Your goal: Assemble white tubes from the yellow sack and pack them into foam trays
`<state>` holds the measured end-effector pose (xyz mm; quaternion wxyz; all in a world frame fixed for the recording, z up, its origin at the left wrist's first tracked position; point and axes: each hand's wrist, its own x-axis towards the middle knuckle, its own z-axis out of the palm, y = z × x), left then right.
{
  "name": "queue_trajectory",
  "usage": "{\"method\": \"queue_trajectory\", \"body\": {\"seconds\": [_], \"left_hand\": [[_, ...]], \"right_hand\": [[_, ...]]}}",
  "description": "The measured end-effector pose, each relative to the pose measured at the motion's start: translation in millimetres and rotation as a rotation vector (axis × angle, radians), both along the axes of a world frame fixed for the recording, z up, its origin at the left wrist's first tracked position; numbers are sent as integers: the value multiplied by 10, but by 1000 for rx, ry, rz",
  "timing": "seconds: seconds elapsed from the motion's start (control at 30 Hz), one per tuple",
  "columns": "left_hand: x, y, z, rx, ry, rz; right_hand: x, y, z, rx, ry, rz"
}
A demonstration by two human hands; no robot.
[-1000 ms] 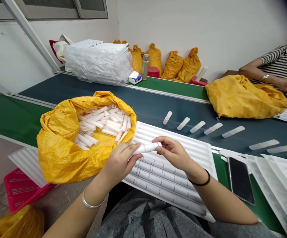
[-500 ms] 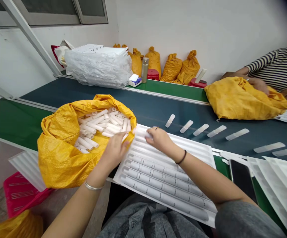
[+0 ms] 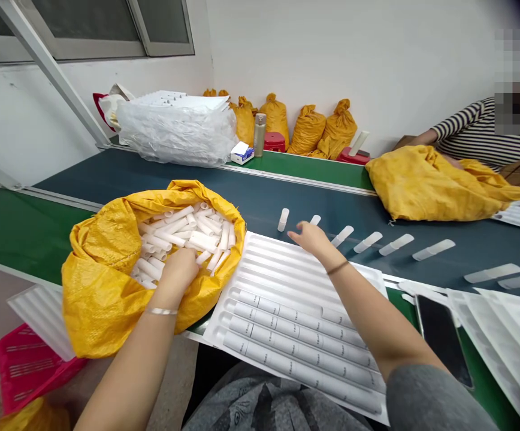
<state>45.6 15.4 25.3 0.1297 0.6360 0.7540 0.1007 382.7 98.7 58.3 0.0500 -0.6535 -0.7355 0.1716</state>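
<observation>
My left hand (image 3: 180, 269) reaches into an open yellow sack (image 3: 102, 287) full of short white plastic tubes (image 3: 170, 236). Its fingers are hidden among the tubes, so their grip does not show. Over the far edge of a white ribbed tray (image 3: 264, 254) hovers my right hand (image 3: 311, 237), fingers apart and nothing in them. Just beyond its fingertips a whitish, partly translucent tube (image 3: 283, 219) stands on the dark belt (image 3: 260, 191). Printed grey-white tubes (image 3: 296, 350) fill the tray's near grooves, and one short printed piece lies in a groove farther back.
More translucent tubes (image 3: 395, 244) form a row along the belt to the right. A black phone (image 3: 443, 341) and stacked trays (image 3: 502, 341) lie at the right. Across the belt are a plastic-wrapped stack (image 3: 177, 131), a bottle (image 3: 260, 134) and another person's yellow sack (image 3: 422, 182).
My right hand has moved from above the tray to the belt, where one more tube now stands at the row's left end. My left hand has moved left, deeper into the sack.
</observation>
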Motion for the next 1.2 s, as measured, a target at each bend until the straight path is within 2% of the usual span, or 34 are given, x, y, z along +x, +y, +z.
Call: {"method": "queue_trajectory", "body": {"seconds": [0.1,0.2,0.27,0.33,0.4,0.5,0.57,0.6,0.67,0.77,0.87,0.93,1.0,1.07,1.2], "left_hand": [[99,-180,161,170,-89,-80],[338,-369,269,415,-343,-166],[522,-460,297,491,-548,-196],[702,-520,305,468,-769,-191],[874,-564,315,418,-1076,-144],[1112,-629,358,281,-1564,-24],[1234,-671,388,177,-1746,27],[1274,-687,397,142,-1777,38],[1303,-708,402,148,-1733,49],[1233,-723,412,212,-1444,34],[1131,-749,472,128,-1133,-100],[1091,-772,531,48,-1037,-206],[1075,-791,582,13,-1000,-282],[1069,-803,613,48,-972,-339],[1049,-809,616,270,-812,-454]], "right_hand": [[398,-649,-1,-56,-29,92],[747,-1258,-204,-160,-171,160],[873,-1507,-336,-130,-241,218],[895,-1614,-370,-23,-220,228],[826,-1621,-292,82,-78,161],[600,-1564,-84,171,319,106],[414,-1528,19,189,581,173],[325,-1512,50,195,688,208],[183,-1482,82,211,836,240],[90,-1424,120,295,872,303],[99,-1356,193,350,788,525],[112,-1322,243,354,748,610],[110,-1308,276,333,732,594],[90,-1310,287,272,734,531],[27,-1320,273,67,858,333]]}}
